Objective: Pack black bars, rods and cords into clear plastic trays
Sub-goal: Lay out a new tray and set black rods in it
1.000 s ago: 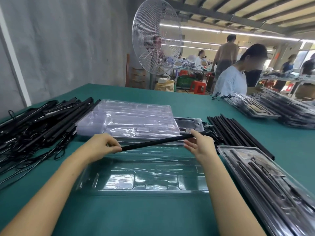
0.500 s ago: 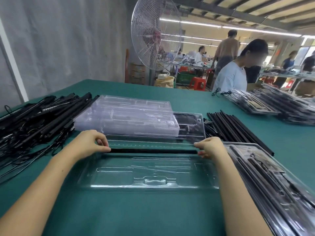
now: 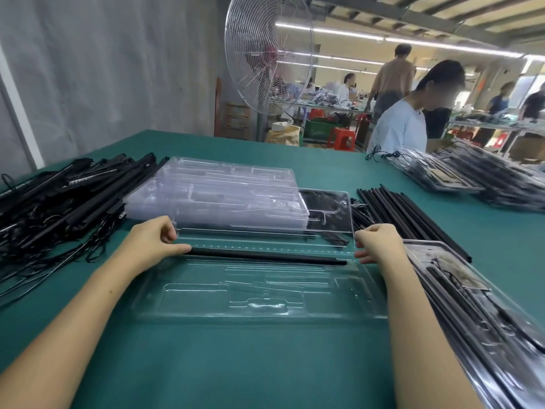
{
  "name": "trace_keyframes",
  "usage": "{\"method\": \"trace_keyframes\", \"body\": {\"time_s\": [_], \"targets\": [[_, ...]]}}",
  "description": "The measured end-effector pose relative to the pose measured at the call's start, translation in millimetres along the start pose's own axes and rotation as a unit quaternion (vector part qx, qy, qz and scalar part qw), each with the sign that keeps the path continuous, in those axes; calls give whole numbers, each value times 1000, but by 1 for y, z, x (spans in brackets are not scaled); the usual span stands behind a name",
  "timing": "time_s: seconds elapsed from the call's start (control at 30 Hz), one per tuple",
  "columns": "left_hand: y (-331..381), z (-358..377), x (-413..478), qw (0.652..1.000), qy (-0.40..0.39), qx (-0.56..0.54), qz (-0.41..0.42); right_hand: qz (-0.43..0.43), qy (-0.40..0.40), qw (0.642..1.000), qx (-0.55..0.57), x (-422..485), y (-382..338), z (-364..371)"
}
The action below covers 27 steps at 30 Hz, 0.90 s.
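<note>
You're on a factory packing floor. Your green table [image 3: 265,364] runs wide, with a heap of black bars [image 3: 59,202] at left, a stack of clear trays [image 3: 221,187] in the middle and filled trays [image 3: 472,178] piled at upper right. Behind it stands a big fan [image 3: 268,54], strip lights [image 3: 383,39] run along the ceiling, and workers [image 3: 398,131] stand at more benches [image 3: 324,107], red stools [image 3: 342,138] nearby.

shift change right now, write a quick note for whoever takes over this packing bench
Left hand: thumb on the left end of the black rod; grip unclear.
Right hand: fingers curled by its right end, contact unclear.
Done: rod lies in the far channel of the open tray.
Left to do: fill its other recesses from the bar-and-cord pile at left and the spare rods at right.
</note>
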<state>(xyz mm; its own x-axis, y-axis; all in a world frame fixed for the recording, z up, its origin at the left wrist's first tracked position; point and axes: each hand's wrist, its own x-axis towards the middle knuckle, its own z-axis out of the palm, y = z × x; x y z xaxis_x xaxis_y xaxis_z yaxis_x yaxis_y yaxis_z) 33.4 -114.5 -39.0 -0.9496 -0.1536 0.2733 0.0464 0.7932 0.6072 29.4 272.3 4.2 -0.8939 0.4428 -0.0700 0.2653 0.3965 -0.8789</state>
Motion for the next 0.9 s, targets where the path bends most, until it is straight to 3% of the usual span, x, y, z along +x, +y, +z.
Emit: {"method": "trace_keyframes", "body": {"time_s": [0.1, 0.2, 0.37, 0.53, 0.63, 0.73, 0.9], "targets": [[-4, 1, 0, 996, 17, 17, -81, -18, -23, 997, 67, 2, -4, 3], [-10, 1, 1, 989, 0, -21, -146, -40, 27, 993, 107, 8, -11, 7], [-15, -1, 2, 984, -64, -105, -125, 3, 132, 982, 135, 44, -32, 10], [-19, 1, 2, 977, -70, -173, -105, 23, 174, 984, 15, 84, -33, 7], [-24, 2, 4, 974, -80, -182, -112, -14, 96, 985, -145, 92, -28, 2], [-29, 2, 8, 973, -91, -177, -117, -32, 17, 959, -281, 92, -29, -3], [-33, 3, 14, 975, -89, -161, -124, -85, -18, 934, -348, 96, -28, 0]]}}
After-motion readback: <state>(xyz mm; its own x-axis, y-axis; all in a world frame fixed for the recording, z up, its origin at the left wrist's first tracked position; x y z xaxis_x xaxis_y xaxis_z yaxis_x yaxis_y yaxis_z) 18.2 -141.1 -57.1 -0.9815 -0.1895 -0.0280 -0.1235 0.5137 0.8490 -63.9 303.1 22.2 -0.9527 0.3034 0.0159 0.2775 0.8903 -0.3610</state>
